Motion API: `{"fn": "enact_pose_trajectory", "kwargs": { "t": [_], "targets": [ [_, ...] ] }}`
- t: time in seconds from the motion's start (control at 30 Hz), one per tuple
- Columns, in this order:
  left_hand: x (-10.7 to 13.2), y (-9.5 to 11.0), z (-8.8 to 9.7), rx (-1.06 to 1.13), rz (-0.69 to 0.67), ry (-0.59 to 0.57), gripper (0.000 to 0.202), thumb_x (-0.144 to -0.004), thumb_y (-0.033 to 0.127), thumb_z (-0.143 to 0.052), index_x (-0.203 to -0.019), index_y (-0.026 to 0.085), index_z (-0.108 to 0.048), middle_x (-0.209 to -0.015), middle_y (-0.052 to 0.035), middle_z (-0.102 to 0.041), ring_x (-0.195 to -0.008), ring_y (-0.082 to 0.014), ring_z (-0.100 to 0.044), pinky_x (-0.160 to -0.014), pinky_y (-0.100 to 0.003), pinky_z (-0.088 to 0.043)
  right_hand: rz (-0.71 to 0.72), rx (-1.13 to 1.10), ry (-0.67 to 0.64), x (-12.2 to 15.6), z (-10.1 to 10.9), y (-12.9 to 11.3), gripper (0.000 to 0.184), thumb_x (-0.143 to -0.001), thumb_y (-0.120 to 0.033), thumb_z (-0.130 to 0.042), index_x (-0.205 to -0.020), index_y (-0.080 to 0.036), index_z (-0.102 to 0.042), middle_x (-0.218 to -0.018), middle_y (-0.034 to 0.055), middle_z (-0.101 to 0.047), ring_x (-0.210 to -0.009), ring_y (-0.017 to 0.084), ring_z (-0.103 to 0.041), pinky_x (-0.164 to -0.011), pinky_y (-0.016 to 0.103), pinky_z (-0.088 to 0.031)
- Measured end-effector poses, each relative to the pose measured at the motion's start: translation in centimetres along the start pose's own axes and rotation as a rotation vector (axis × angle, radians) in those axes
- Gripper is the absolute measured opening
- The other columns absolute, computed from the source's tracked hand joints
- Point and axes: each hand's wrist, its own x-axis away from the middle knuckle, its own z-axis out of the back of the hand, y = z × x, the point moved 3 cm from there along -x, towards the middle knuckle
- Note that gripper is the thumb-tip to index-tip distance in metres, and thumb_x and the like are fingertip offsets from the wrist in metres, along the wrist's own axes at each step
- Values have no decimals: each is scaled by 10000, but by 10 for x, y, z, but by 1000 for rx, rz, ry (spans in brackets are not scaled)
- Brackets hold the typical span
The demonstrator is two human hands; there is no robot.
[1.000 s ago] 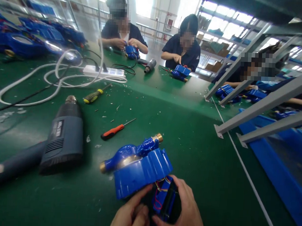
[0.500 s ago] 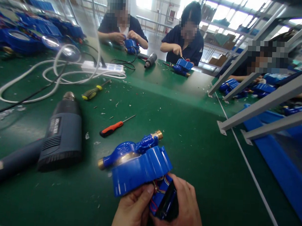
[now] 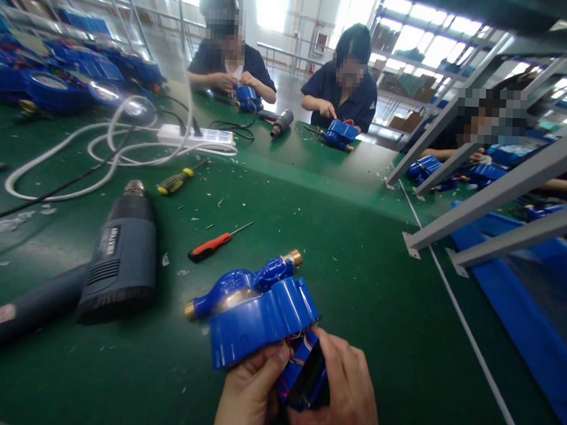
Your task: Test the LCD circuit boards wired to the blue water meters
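Note:
A blue water meter (image 3: 264, 318) with brass threaded ends lies tilted on the green bench in front of me. At its lower edge, my left hand (image 3: 252, 386) is closed, thumb pressed beside thin coloured wires (image 3: 298, 361). My right hand (image 3: 346, 390) wraps round the outer side of a black, open-sided casing (image 3: 310, 376) at the meter's near right corner. A blue piece with wires across it sits inside or against this casing; which one I cannot tell. The fingertips under the meter are hidden.
Left of the meter lies a heat gun (image 3: 119, 255). Beyond are an orange-black screwdriver (image 3: 210, 247), a yellow-black screwdriver (image 3: 174, 181) and a power strip (image 3: 197, 140). Meters pile up far left. Grey metal struts (image 3: 490, 215) and a blue tray (image 3: 509, 297) stand right. Co-workers handle meters opposite.
My right hand and the black casing have tilted slightly, showing more of its dark inside. Both hands keep their hold. The view has shifted a little.

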Motion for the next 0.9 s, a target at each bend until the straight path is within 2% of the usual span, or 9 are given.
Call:
{"fn": "enact_pose_trajectory", "kwargs": {
  "t": [0.13, 0.27, 0.4, 0.47, 0.6, 0.7, 0.8, 0.9],
  "targets": [
    [3, 2, -3, -20, -16, 8, 297, -526, 299, -788, -742, 127, -679, -738, -67, -687, -693, -194, -642, -685, -275, -492, 8, 11, 37, -3, 2, -1, 666, -600, -351, -583, -1170, -64, -394, -899, 171, -601, -784, 288, -593, -629, 399, -450],
    [5, 7, -3, -69, -58, 11, 297, -523, 343, -787, -676, 127, -653, -630, -36, -655, -576, -147, -606, -583, -225, -463, -7, 8, 102, -6, 3, -2, 662, -594, -373, -606, -1139, -39, -432, -881, 166, -602, -736, 263, -586, -600, 373, -452],
    [7, 9, -2, -172, -9, 2, 348, -579, 427, -749, -762, 145, -658, -552, 2, -611, -453, -87, -526, -453, -165, -377, -15, 2, 110, -9, 4, -2, 644, -595, -341, -623, -1127, -25, -445, -900, 174, -606, -766, 261, -583, -623, 365, -442],
    [7, 10, -4, -241, -8, -27, 394, -613, 489, -708, -805, 148, -665, -542, -1, -607, -447, -94, -519, -430, -167, -362, -4, 7, 107, -9, 4, -1, 627, -601, -331, -616, -1122, -24, -449, -910, 177, -612, -791, 268, -585, -642, 371, -430],
    [5, 12, -9, -334, -153, -98, 367, -571, 453, -744, -733, 130, -685, -663, -46, -661, -642, -168, -603, -593, -231, -474, 17, 45, 80, -8, 5, 1, 598, -616, -348, -605, -1104, -29, -474, -916, 175, -623, -799, 277, -592, -660, 387, -395],
    [2, 11, -9, -336, -233, -69, 351, -535, 414, -773, -739, 138, -696, -743, -60, -686, -720, -196, -621, -683, -263, -503, 36, 80, 51, -6, 6, 2, 608, -620, -363, -599, -1113, -27, -483, -924, 172, -633, -791, 275, -599, -655, 384, -376],
    [-1, 9, -4, -362, -309, -36, 315, -544, 386, -775, -742, 152, -701, -802, -63, -691, -755, -198, -626, -720, -263, -511, 28, 115, 35, -4, 9, 2, 608, -629, -392, -591, -1110, -32, -495, -932, 170, -639, -775, 270, -604, -661, 388, -369],
    [-4, 9, 1, -448, -437, -95, 228, -599, 353, -748, -731, 172, -703, -826, -51, -679, -802, -186, -623, -752, -230, -502, 36, 136, -6, -4, 10, 2, 632, -639, -405, -586, -1136, -27, -484, -945, 166, -639, -780, 266, -612, -659, 378, -373]
  ]
}}
